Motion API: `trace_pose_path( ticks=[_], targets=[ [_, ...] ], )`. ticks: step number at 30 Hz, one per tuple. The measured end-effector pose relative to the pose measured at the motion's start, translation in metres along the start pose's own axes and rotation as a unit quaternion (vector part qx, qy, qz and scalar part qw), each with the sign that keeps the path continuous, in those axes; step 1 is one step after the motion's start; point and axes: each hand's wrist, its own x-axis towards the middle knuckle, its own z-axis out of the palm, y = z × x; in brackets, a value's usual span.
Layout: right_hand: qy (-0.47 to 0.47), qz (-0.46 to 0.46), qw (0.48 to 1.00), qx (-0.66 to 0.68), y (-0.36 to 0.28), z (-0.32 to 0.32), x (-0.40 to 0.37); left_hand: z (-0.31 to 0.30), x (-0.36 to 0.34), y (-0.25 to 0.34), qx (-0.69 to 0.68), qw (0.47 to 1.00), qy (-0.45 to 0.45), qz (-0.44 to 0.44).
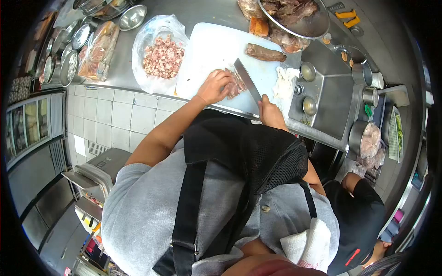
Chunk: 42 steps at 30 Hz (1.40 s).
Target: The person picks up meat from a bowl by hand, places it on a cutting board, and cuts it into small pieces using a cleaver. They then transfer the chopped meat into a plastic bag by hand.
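Observation:
My right hand [271,113] grips the handle of a broad-bladed cleaver [247,82], its blade slanting across the white cutting board [201,43]. Just left of the blade lies sliced reddish meat [237,86]. The fingers of my left hand [215,87] are curled over this meat and hold it on the board. A long brownish piece of meat [265,52] rests farther back on the board. Beside the board's left edge, a clear plastic bag [140,69] lies spread with small diced pink meat [163,57] on it.
A crumpled white cloth [285,82] lies at the board's right edge, beside a metal sink [334,92]. A large bowl of dark meat [294,11] stands at the back. Metal bowls [133,17] and bagged meat [98,50] sit left. Another person in black [357,216] is at lower right.

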Motion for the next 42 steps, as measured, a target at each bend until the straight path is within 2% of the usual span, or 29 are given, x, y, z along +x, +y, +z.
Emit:
trace_pose_path(
  ticks=[2, 8, 11, 13, 17, 18, 20, 23, 28, 30, 33, 39, 42],
  targets=[
    [0.002, 0.005, 1.0, 0.006, -0.012, 0.006, -0.003, -0.002, 0.004, 0.002, 0.013, 0.999, -0.045, 0.001],
    [-0.041, 0.025, 0.999, -0.016, -0.018, 0.019, -0.01, 0.003, 0.007, 0.0, 0.015, 0.998, -0.057, -0.009],
    [-0.012, 0.029, 0.999, -0.024, -0.017, 0.04, 0.016, 0.004, 0.008, -0.001, 0.027, 0.998, -0.051, 0.001],
    [-0.009, -0.003, 1.0, -0.002, -0.02, 0.048, 0.036, 0.004, 0.008, -0.001, 0.026, 0.998, -0.052, -0.001],
    [-0.013, 0.017, 1.0, 0.013, -0.013, 0.045, 0.025, 0.002, 0.008, 0.0, 0.016, 0.999, -0.036, 0.0],
    [0.016, 0.01, 1.0, 0.024, -0.004, 0.051, 0.018, -0.001, 0.01, -0.002, 0.02, 0.999, -0.032, 0.002],
    [0.008, 0.009, 1.0, 0.021, 0.001, 0.041, 0.009, 0.001, 0.006, -0.001, -0.037, 0.999, 0.006, 0.008],
    [0.005, 0.015, 1.0, 0.015, -0.012, 0.021, 0.003, 0.003, 0.005, -0.005, -0.026, 0.999, 0.021, 0.026],
    [-0.023, 0.03, 0.999, -0.022, -0.028, 0.015, 0.004, 0.002, 0.01, -0.006, -0.022, 0.999, 0.001, 0.027],
    [0.004, -0.001, 0.999, 0.037, -0.022, 0.034, 0.023, 0.004, 0.008, -0.007, -0.014, 0.999, 0.0, 0.028],
    [0.018, -0.002, 0.999, 0.048, -0.02, 0.048, 0.033, 0.004, 0.012, -0.011, -0.007, 0.999, -0.003, 0.04],
    [-0.014, 0.015, 1.0, 0.017, -0.005, 0.032, 0.006, 0.002, 0.006, -0.004, -0.023, 0.998, 0.04, 0.031],
    [-0.011, 0.025, 1.0, 0.008, -0.02, 0.015, -0.006, 0.006, 0.001, -0.006, -0.017, 1.0, 0.005, 0.024]
  ],
)
